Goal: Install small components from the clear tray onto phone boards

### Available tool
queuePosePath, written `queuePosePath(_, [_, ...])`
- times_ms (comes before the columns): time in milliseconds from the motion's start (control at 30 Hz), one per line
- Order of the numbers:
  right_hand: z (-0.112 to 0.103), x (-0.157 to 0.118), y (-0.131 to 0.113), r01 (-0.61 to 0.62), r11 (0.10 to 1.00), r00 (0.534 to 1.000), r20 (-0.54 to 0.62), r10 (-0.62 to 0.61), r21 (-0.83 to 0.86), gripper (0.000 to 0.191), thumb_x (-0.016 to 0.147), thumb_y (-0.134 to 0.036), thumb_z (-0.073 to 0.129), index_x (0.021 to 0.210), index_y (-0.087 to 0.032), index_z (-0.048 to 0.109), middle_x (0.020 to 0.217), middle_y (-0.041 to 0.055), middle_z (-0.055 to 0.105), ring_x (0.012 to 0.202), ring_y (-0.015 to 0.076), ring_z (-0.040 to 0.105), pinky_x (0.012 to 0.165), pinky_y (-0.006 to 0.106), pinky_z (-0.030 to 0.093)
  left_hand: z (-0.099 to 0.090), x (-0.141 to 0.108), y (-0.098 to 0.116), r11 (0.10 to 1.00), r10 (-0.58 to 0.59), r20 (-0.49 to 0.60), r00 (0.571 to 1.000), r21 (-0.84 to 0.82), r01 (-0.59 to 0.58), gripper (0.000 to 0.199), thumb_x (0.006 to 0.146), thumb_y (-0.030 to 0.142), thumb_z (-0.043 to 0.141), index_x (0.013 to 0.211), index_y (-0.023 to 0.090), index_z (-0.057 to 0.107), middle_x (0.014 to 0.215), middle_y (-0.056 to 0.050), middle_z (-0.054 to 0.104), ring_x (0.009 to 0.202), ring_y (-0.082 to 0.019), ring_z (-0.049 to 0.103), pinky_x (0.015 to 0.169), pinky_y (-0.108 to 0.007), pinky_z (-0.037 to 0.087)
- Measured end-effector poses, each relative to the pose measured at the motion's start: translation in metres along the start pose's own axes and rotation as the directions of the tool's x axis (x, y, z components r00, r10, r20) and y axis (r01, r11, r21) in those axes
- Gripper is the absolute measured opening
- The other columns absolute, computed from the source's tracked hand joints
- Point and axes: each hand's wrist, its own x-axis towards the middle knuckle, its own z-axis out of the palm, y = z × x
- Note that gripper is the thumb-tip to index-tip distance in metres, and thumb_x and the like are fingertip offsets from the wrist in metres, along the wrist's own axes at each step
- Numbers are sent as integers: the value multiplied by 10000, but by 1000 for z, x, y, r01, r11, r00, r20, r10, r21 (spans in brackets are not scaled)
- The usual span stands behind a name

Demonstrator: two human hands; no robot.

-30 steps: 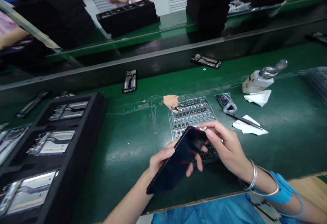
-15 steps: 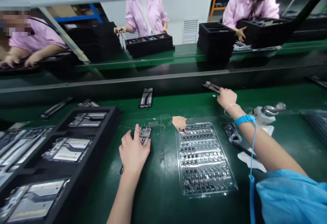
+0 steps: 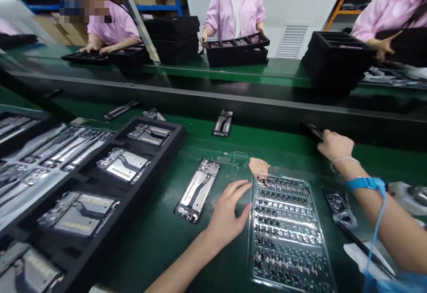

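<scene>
Left hand (image 3: 227, 211) resting fingers-open beside phone frame (image 3: 196, 190), no longer covering it | right hand (image 3: 335, 146) reaching dark phone frame (image 3: 312, 131), fingers' grip hidden

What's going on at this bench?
A person stands at a green bench. Their left hand lies open between a phone frame and a clear plastic tray of small parts. Their right hand reaches a dark phone frame farther along. A black foam tray holds more frames, and a co-worker in a pink coat works across the bench.
</scene>
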Motion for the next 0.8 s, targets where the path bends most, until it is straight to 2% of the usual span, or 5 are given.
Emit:
queuePosePath(167, [-38,-77,-38,128,989,982,-151,-116,69,78,704,-218,545,769,-176,556,646,41,581,542,149,499,481,259,220,-5,8,0,804,-221,125,967,-538,253,323,877,306,480,1140,133,553,1088,-142,615,933,-212,621,678,-290,511])
queuePosePath(400, [-65,-230,-86,724,681,649,-440,-621,106,204,822,-80,442,674,-177,543,598,17,529,537,139,457,521,268,321,-10,3,11,451,-177,355,918,-800,396,289,886,350,476,1054,116,496,686,-59,642,519,-152,628,359,-171,397])
queuePosePath(600, [-58,-274,-47,486,533,873,-355,-335,692,67,839,-204,557,893,-188,591,768,33,633,674,149,585,601,256,444,-13,-1,12,540,-110,566,817,-656,528,259,861,283,507,1039,96,478,528,-32,604,423,-148,606,332,-151,357])
queuePosePath(700, [-44,-283,-25,213,645,977,-176,-122,734,53,847,-232,549,847,-213,599,730,4,647,589,132,580,549,245,446,-12,-5,14,590,-30,756,654,-515,622,302,846,317,527,1055,115,445,586,-41,634,469,-176,643,372,-180,413])
queuePosePath(800, [-23,-293,-22,116,753,982,36,-183,647,97,859,-265,526,836,-219,609,703,-5,657,553,131,581,521,244,438,-7,-13,20,670,-34,865,500,-352,654,312,859,337,510,1086,148,411,598,6,609,495,-162,652,435,-198,450])
